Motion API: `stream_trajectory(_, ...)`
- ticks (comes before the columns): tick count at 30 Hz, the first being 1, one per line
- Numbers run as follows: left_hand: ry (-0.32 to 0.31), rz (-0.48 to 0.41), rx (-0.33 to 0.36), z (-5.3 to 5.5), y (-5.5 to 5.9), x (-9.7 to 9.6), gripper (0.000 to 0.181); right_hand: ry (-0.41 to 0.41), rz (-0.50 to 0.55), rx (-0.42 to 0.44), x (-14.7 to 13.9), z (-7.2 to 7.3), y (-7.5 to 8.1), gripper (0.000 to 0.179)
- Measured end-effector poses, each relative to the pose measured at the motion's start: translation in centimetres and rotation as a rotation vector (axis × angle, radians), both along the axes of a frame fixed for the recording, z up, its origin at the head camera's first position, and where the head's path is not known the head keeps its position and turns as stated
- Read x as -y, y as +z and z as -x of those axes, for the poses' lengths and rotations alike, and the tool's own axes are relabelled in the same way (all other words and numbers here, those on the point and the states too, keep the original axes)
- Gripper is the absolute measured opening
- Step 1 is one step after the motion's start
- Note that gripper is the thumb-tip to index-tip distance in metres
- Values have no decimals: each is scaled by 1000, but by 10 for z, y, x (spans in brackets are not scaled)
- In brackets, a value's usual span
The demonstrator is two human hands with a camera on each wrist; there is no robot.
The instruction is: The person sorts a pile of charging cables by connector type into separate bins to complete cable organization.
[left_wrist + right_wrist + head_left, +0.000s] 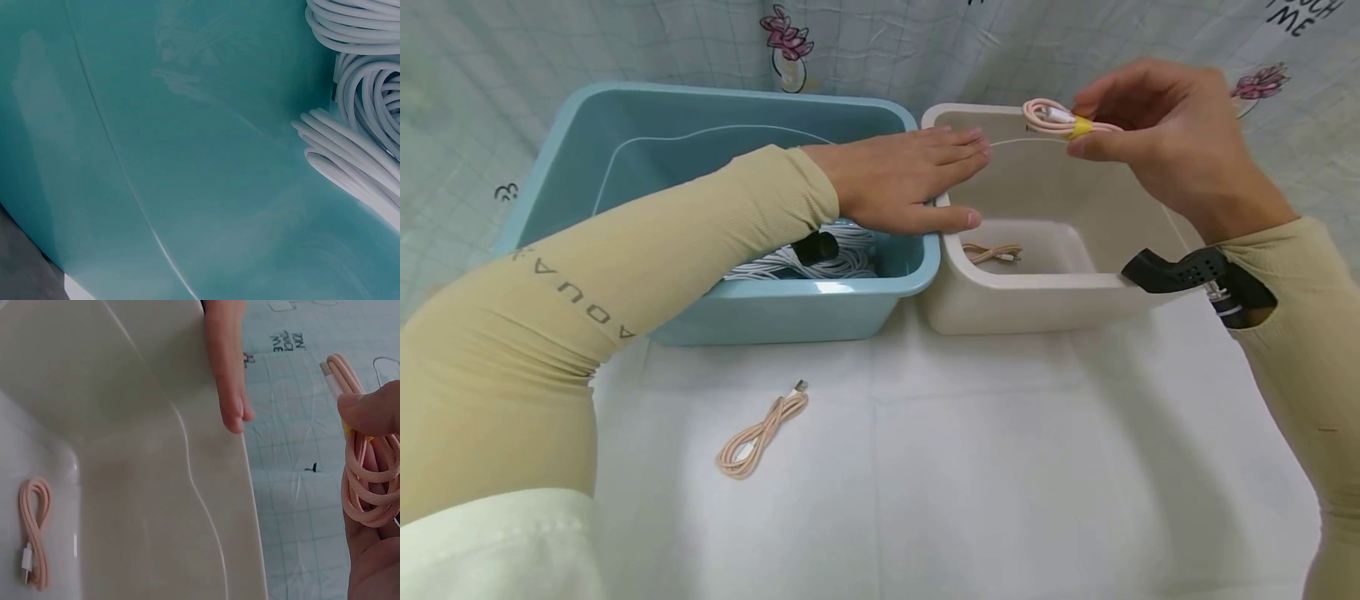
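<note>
My right hand pinches a coiled pink charging cable with a yellow tie, above the far rim of the beige bin. The right wrist view shows the cable's loops between thumb and fingers. With fingers straight, my left hand lies palm down across the adjoining rims of the blue bin and the beige one. Inside the beige bin is another pink cable, also seen on the bin floor in the right wrist view. Coiled white cables fill part of the blue bin, partly hidden by my left arm.
A loose pink cable lies on the white tabletop in front of the bins. Behind them hangs or lies a patterned cloth. The two bins stand side by side, rims close together.
</note>
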State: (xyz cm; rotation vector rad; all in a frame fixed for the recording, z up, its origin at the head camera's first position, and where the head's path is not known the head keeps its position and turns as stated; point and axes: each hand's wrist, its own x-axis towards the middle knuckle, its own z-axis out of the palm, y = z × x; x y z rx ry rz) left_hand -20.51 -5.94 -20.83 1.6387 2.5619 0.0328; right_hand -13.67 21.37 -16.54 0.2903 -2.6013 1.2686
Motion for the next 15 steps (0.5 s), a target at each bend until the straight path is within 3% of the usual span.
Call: stream_trajectory(15,6,9,-1,2,-2,-1,83,-12,61,89,-15,28,-12,39)
